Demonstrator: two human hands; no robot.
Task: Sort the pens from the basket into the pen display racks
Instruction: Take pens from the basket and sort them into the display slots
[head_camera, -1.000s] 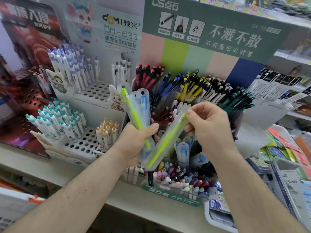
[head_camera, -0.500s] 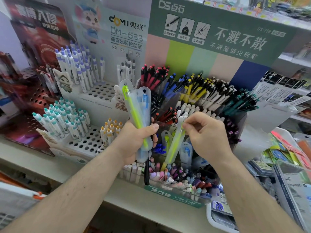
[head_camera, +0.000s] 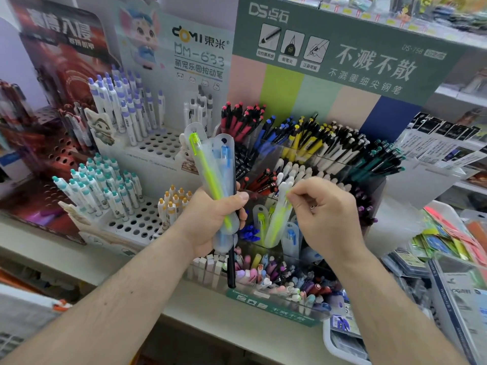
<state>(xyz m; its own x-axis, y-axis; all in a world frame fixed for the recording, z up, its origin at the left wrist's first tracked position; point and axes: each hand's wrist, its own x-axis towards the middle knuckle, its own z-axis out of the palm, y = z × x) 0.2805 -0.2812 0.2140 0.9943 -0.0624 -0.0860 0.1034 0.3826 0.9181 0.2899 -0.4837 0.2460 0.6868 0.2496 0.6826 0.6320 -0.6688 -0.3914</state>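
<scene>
Pen racks [head_camera: 147,143] beside crowded clear display [head_camera: 329,159]

Green header card [head_camera: 342,61] showing "DS点石", slogan "不溅不散", model "DS-758". White backing card [head_camera: 200,48] displaying "DOMI 東米", "DM-633". Red display card [head_camera: 60,30] bearing large characters, too blurred for reading.

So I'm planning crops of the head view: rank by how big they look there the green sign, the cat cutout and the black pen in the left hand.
1. green sign
2. black pen; nearness flatters it
3. cat cutout
</scene>
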